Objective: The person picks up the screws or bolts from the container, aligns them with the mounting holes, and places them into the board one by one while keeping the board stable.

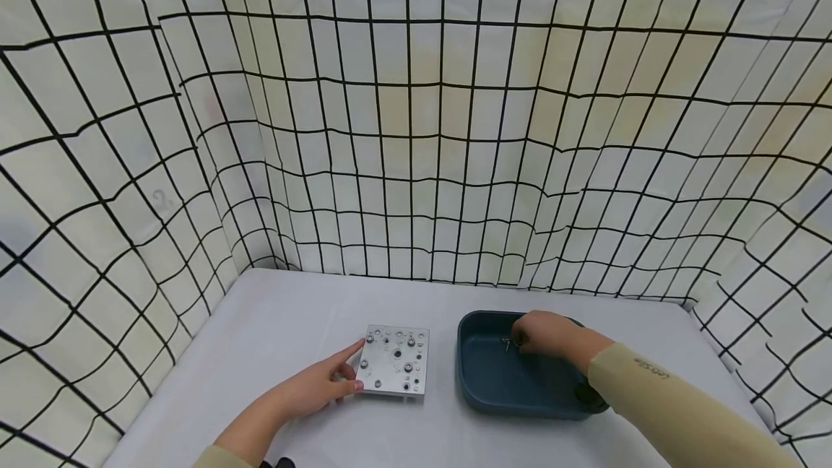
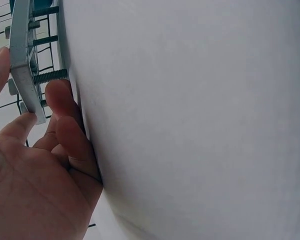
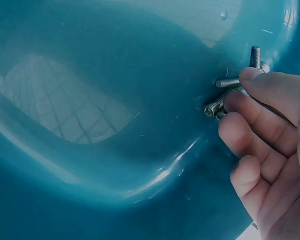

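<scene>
A silver metal plate with holes and several bolts set in it stands on the white table. Threaded bolt ends stick out beneath it, in the left wrist view. My left hand holds the plate by its left side, some fingers curled at its underside. Inside the dark blue-green bin, my right hand reaches down to a small group of loose bolts. Thumb and forefinger pinch among them, around a bolt; the fingers partly hide the group.
Bin walls surround the right hand, and the bin stands right of the plate. White table surface lies around both. Behind and at the sides rise white walls with a black grid. A small black object shows at the bottom edge.
</scene>
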`<action>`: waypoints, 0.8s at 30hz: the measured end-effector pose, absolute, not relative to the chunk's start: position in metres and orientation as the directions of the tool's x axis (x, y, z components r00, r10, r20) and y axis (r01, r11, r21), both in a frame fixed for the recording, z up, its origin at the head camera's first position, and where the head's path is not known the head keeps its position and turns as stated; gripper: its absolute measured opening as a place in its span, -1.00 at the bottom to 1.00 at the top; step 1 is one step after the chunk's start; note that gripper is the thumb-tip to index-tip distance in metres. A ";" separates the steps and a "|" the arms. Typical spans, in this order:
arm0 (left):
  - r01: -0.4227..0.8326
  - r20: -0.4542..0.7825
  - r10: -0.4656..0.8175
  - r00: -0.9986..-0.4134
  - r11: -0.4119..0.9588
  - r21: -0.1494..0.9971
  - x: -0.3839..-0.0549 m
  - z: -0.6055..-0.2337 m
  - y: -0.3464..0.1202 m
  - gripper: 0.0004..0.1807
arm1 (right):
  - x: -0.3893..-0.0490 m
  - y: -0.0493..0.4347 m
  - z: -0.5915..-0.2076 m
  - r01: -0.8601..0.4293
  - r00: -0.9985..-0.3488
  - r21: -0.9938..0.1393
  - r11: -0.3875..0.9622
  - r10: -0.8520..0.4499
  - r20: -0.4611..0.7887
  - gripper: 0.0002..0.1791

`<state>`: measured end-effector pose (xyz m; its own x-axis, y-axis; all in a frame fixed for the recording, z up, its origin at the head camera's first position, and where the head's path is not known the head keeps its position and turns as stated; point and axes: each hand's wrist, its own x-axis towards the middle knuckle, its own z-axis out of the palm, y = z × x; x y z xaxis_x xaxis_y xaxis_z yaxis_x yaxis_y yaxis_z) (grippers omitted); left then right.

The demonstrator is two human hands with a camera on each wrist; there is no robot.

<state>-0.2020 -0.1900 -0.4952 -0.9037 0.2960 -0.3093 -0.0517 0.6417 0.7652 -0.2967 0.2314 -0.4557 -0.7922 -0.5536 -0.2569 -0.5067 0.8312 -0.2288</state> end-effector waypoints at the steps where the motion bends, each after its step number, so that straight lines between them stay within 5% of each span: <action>1: -0.047 -0.305 0.301 -0.903 0.639 0.768 -0.202 -0.495 -0.190 -0.10 | -0.297 0.232 -0.456 -0.510 -0.790 -0.227 0.830 -0.556 -0.257 -0.88; 24: -0.036 -0.291 0.319 -0.902 0.616 0.787 -0.203 -0.497 -0.192 -0.10 | -0.299 0.228 -0.461 -0.553 -0.769 -0.171 0.816 -0.578 -0.272 -0.87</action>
<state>-0.2028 -0.1924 -0.4969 -0.9020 0.3186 -0.2913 -0.0363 0.6165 0.7865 -0.2988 0.2279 -0.4607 -0.7695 -0.5780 -0.2717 -0.5526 0.8158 -0.1706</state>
